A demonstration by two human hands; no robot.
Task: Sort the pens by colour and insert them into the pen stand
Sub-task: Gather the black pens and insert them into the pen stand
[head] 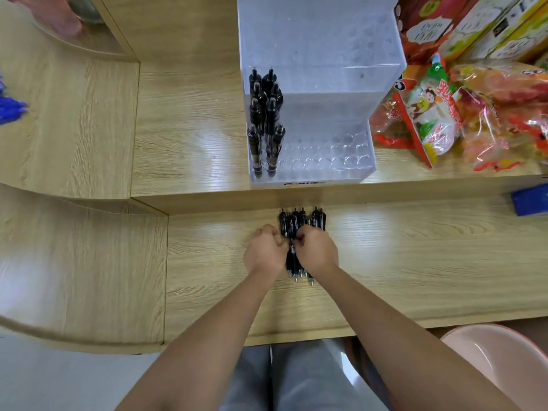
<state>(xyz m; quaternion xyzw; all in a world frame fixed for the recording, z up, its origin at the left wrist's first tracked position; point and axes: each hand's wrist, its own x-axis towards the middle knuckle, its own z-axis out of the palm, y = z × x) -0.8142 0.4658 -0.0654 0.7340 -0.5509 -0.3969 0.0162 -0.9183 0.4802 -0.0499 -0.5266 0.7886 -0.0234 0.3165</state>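
While the right hand (pixel 315 250) grips the black pens (pixel 302 221), the left hand (pixel 265 247) curls alongside. Its hold is unclear.

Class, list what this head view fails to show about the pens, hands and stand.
Head view:
Loose pens: middles under left hand and right hand; count unclear.
Left hand's grip: fingers curled under.
Stand: top cut by upper edge; label too small.
Blue thing: cut by left edge.

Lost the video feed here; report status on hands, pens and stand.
Right hand grips loose black pens on lower desk; left hand curled beside them, grip unclear. Inserted pens occupy left columns of pen stand. Nothing blocks its empty holes.
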